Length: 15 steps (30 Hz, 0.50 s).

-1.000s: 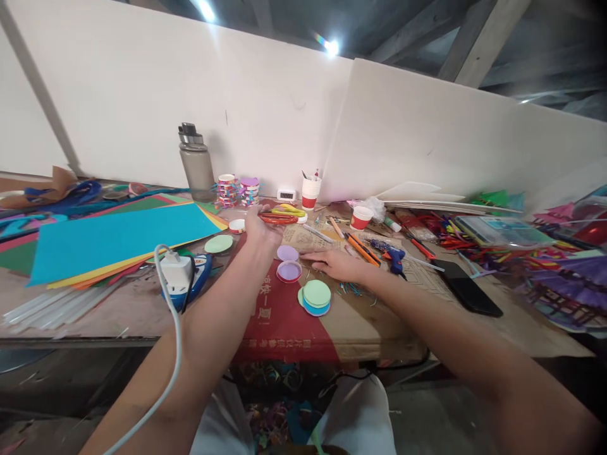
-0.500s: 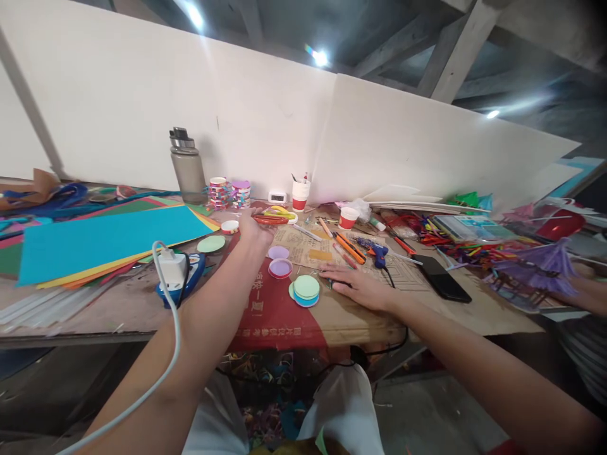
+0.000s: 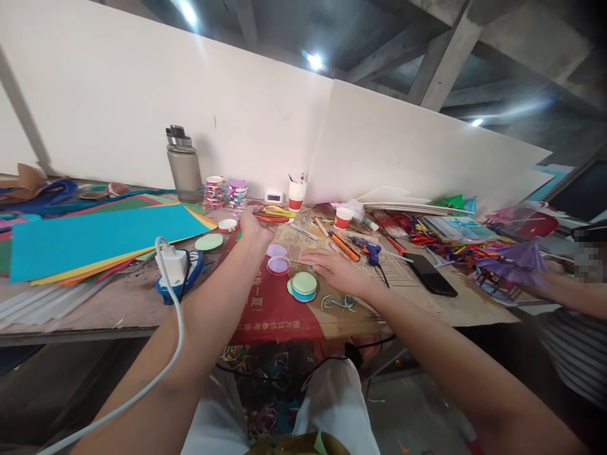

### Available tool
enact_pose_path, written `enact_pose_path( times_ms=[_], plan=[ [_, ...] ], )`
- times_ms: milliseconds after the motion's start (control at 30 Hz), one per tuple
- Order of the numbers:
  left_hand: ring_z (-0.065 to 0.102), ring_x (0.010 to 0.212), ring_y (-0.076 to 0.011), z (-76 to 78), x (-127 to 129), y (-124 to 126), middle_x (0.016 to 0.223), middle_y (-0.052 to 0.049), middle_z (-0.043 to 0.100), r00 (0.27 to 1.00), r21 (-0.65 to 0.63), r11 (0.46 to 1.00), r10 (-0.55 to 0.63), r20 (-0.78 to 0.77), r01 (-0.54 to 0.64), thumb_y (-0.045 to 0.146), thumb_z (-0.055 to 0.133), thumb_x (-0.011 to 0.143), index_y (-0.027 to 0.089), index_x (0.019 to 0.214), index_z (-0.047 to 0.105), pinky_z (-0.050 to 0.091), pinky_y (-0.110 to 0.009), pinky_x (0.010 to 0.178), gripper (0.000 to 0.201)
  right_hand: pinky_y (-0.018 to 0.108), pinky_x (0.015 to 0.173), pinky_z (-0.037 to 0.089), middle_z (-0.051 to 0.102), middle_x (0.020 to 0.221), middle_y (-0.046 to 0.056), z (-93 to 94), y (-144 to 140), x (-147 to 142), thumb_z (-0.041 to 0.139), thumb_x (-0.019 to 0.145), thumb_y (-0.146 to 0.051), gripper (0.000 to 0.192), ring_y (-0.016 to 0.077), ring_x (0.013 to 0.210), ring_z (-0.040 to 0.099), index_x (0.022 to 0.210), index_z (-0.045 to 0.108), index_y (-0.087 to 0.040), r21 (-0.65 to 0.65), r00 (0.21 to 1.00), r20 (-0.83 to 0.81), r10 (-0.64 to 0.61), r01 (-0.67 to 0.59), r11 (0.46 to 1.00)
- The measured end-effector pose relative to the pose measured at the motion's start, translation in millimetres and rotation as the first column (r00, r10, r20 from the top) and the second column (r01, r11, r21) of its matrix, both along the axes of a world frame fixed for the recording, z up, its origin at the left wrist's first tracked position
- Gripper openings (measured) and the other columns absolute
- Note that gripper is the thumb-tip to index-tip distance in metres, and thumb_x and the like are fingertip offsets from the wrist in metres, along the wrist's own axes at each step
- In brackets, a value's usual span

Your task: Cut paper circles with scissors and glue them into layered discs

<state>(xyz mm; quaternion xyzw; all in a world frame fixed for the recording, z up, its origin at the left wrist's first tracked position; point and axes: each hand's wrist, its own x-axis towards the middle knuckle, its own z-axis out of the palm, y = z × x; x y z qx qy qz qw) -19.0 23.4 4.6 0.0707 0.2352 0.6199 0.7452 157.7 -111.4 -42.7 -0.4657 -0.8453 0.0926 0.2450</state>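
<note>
Red-handled scissors [image 3: 269, 217] lie at the far end of the person's reach in the head view, and the left hand [image 3: 253, 229] sits right at them, fingers curled over or against the handles; whether it truly grips them or only touches I cannot tell, since the hand hides its own fingertips. The right hand [image 3: 334, 266] lies flat and spread on the brown cardboard [image 3: 417, 297], palm down, pinching nothing, just beside a stack of paper discs [image 3: 303, 285] in green, blue and pink. A lidless purple tub [image 3: 278, 265] and a lilac disc [image 3: 275, 250] lie between the two hands. The risk, as I judge it, is in the crowding: drawing the scissors back along the left forearm's line could sweep the purple tub or scatter the disc stack, and the blades point toward a red-and-white paper cup [image 3: 296, 194] holding tools, which would tip easily. The white charger cable [image 3: 165, 354] hangs across the left arm and could snag and drag the plug block [image 3: 173, 264]. The table's near edge [image 3: 118, 332] runs close under both forearms, so nudged discs could slide off. Open room is scarce: a bare patch of red print [image 3: 270, 309] lies near the edge, while coloured paper sheets [image 3: 95, 237] fill the left and a black phone [image 3: 429, 275] and another person's arm [image 3: 569, 294] bound the right.
</note>
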Motion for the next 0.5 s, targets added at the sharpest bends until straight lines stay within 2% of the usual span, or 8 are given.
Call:
enact_pose_path(
  times_ms=[100, 200, 367, 500],
  plan=[
    [0.061, 0.060, -0.0158, 0.5, -1, 0, 0.060, -0.001, 0.055, 1.000, -0.013, 1.000, 0.006, -0.010, -0.006, 0.016, 0.045, 0.078, 0.019, 0.065, 0.044, 0.051, -0.027, 0.059, 0.013, 0.043, 0.110, 0.043, 0.062, 0.134, 0.011, -14.8, 21, -2, 0.042, 0.087, -0.005, 0.045, 0.0199, 0.125, 0.056, 0.123, 0.066, -0.018, -0.049, 0.991, 0.101, 0.083, -0.079, 0.996],
    [0.059, 0.057, -0.0140, -1.6, -1, 3, 0.059, 0.000, 0.054, 1.000, -0.015, 0.999, 0.029, 0.001, -0.029, 0.016, 0.046, 0.078, 0.019, 0.065, 0.043, 0.049, -0.024, 0.055, 0.014, 0.043, 0.115, 0.037, 0.057, 0.140, 0.010, -19.3, 15, 10, 0.038, 0.084, -0.001, 0.054, 0.0191, 0.131, 0.051, 0.129, 0.062, -0.018, -0.103, 0.985, 0.144, 0.097, -0.082, 0.991],
    [0.054, 0.050, -0.0108, -3.6, -3, 7, 0.056, 0.002, 0.051, 0.998, -0.010, 0.999, 0.041, 0.040, -0.041, 0.015, 0.046, 0.079, 0.018, 0.064, 0.042, 0.046, -0.021, 0.051, 0.016, 0.044, 0.115, 0.037, 0.060, 0.137, 0.007, -9.9, -43, 34, 0.040, 0.095, -0.020, 0.040, 0.0199, 0.132, 0.051, 0.127, 0.064, -0.021, -0.189, 0.991, 0.123, -0.047, 0.070, 0.979],
    [0.056, 0.052, -0.0116, -1.9, -2, 7, 0.058, 0.001, 0.054, 0.999, -0.021, 0.999, 0.027, 0.032, -0.026, 0.017, 0.047, 0.080, 0.018, 0.065, 0.044, 0.046, -0.021, 0.050, 0.015, 0.043, 0.115, 0.037, 0.055, 0.142, 0.008, -2.5, -102, 34, 0.043, 0.098, -0.037, 0.039, 0.0213, 0.135, 0.048, 0.128, 0.062, -0.022, -0.247, 0.987, 0.036, -0.154, 0.158, 0.956]
  ],
)
